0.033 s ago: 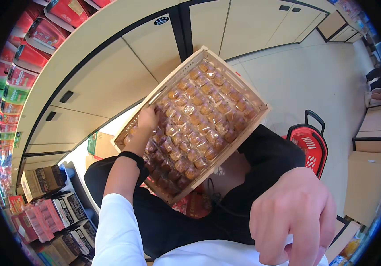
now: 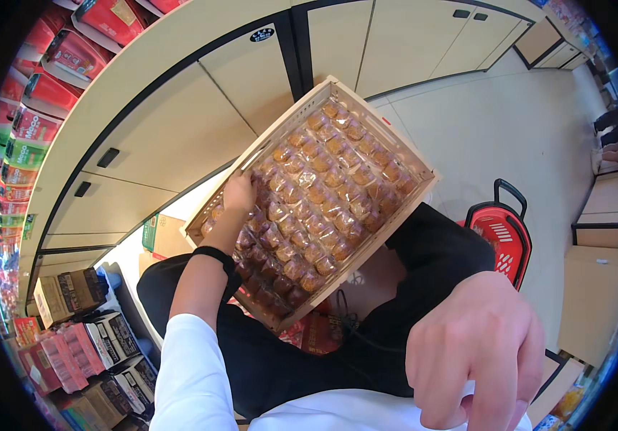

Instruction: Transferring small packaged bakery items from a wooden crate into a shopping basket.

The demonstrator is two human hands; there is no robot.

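Observation:
A pale slatted crate [image 2: 302,100] sits tilted over my lap, filled with rows of individually wrapped brown cakes [image 2: 309,205]. The ones at its near left corner look darker. Inside the crate's left wall, my left hand [image 2: 239,192] reaches down among the cakes with bent fingers. Its fingertips are hidden, and I cannot make out what they hold. My right hand [image 2: 476,348] is raised close to the camera at the lower right, away from the crate. Its fingers are curled in, and their inner side is hidden.
Beige cabinets [image 2: 172,129] curve along the far and left sides. A red shopping basket [image 2: 499,237] with a black handle stands on the floor at the right. Stacked cartons [image 2: 72,294] are at the lower left, and red packs [image 2: 79,54] fill a shelf above.

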